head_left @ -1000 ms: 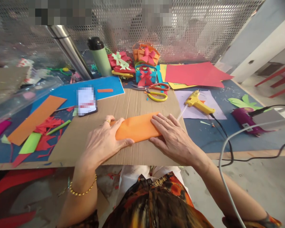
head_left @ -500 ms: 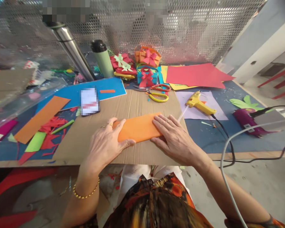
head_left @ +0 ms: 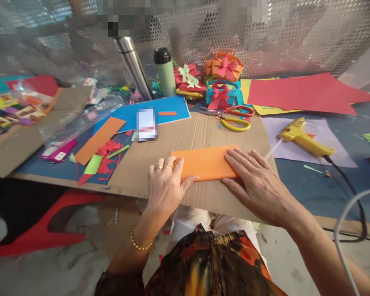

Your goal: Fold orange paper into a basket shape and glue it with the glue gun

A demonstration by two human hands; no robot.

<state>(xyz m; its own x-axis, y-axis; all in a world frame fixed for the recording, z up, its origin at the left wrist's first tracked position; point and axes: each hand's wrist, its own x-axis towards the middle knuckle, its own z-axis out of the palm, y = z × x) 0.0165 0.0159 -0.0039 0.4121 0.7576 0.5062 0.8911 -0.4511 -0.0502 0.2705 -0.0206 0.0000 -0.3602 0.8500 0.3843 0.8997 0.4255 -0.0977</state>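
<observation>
A folded orange paper [head_left: 208, 163] lies on the cardboard sheet [head_left: 203, 127] in front of me. My left hand [head_left: 167, 181] holds its left end, the thumb along the near edge, the index finger on top and the other fingers curled at the side. My right hand [head_left: 253, 181] presses flat across the right end with its fingers stretched out and the thumb at the near edge. Beyond the paper rest scissors [head_left: 236, 124] with one orange and one yellow handle. To the right, a yellow glue gun [head_left: 306, 137] with a clear glue stick lies on a lilac sheet [head_left: 342, 152].
Behind stand small paper baskets [head_left: 223, 68] with red bows, a green bottle [head_left: 165, 76] and a steel flask [head_left: 135, 68]. A phone [head_left: 147, 124], a blue board [head_left: 175, 105] and paper scraps [head_left: 107, 154] lie to the left. Red sheets [head_left: 299, 92] lie back right.
The view has turned left, so everything appears further right and a box of craft items shows at the left. Both hands keep their places on the orange paper.
</observation>
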